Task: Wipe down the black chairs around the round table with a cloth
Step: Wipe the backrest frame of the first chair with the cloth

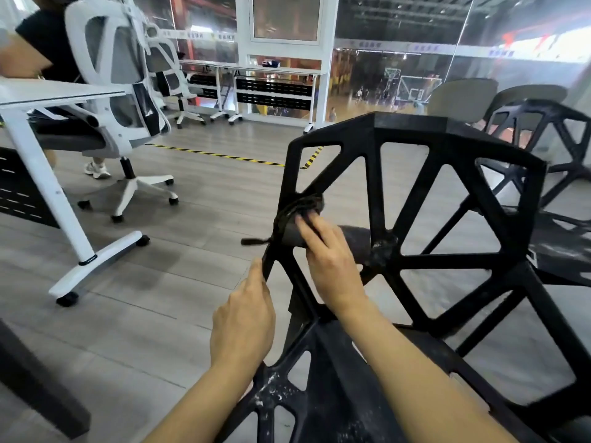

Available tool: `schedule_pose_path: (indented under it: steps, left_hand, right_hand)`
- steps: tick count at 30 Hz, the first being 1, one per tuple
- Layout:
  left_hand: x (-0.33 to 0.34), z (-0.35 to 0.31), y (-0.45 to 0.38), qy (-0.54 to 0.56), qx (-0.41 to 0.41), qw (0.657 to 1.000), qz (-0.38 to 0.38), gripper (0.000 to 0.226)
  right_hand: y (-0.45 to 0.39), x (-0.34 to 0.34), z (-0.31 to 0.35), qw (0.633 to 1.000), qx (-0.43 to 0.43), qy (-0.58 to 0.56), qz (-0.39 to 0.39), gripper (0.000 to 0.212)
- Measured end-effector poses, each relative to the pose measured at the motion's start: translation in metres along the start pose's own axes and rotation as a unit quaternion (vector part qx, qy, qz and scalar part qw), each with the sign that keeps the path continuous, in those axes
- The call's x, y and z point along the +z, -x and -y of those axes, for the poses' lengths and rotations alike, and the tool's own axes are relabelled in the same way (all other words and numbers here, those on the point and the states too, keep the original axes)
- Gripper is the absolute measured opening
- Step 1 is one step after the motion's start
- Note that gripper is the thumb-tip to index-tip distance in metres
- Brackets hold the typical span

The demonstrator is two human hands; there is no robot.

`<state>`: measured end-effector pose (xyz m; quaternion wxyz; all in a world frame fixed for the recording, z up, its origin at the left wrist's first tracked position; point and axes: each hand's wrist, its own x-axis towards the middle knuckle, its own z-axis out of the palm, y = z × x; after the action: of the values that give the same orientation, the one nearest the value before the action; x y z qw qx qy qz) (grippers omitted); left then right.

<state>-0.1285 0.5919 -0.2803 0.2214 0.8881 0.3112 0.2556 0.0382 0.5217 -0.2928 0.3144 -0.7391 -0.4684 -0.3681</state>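
A black chair [412,187] with an open web-like back fills the middle and right of the head view; its seat near the bottom shows white dust. A dark cloth [297,209] is wrapped around the left strut of the back. My right hand [329,260] presses on the cloth, fingers closed over it. Lower down, my left hand [243,321] grips the chair's left edge strut, thumb resting along it. A second black chair [543,148] of the same shape stands behind at the right.
A white office chair [115,91] with a seated person [41,43] stands at the left beside a white desk [48,94]. More white desks line the glass wall at the back. Yellow-black tape [224,155] crosses the wood floor. Two grey chairs [463,97] stand at the far right.
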Motion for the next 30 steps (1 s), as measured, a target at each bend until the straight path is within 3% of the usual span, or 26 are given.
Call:
schedule_pose_path:
  steps: [2,4,9,10,13,15,18,23,30]
  left_hand:
    - [-0.001,-0.001,0.001,0.002,0.003,1.000,0.001,0.045]
    - [-0.002,-0.002,0.000,0.001,-0.001,1.000,0.008,0.042]
    - [-0.002,-0.004,0.002,-0.014,0.014,1.000,0.011,0.033]
    - [-0.002,-0.004,0.002,-0.019,0.016,1.000,0.008,0.032]
    - [0.003,-0.004,0.002,-0.038,0.018,0.999,-0.013,0.032]
    - [0.005,-0.003,0.002,-0.038,0.023,0.999,-0.021,0.032]
    - [0.007,-0.002,0.001,-0.035,0.025,0.999,-0.016,0.031]
    - [0.007,0.000,0.000,-0.041,0.020,0.999,-0.003,0.030]
    - [0.004,-0.001,0.001,-0.023,0.021,0.999,0.008,0.030]
  right_hand:
    - [0.002,-0.008,-0.005,0.998,-0.046,0.010,0.038,0.052]
    - [-0.017,-0.029,-0.013,0.999,-0.035,0.013,0.023,0.049]
    - [-0.088,-0.099,-0.049,0.982,0.003,0.079,-0.172,0.040]
    - [-0.100,-0.106,-0.062,0.980,0.003,0.101,-0.170,0.041]
    - [-0.105,-0.099,-0.094,0.992,-0.008,0.117,-0.036,0.050]
    - [-0.081,-0.087,-0.108,0.994,-0.003,0.106,0.004,0.053]
    - [-0.020,-0.072,-0.110,0.995,0.038,0.093,-0.002,0.050]
    - [0.073,-0.046,-0.096,0.988,-0.019,0.152,0.034,0.051]
    - [0.070,-0.073,-0.119,0.977,-0.051,0.204,0.039,0.045]
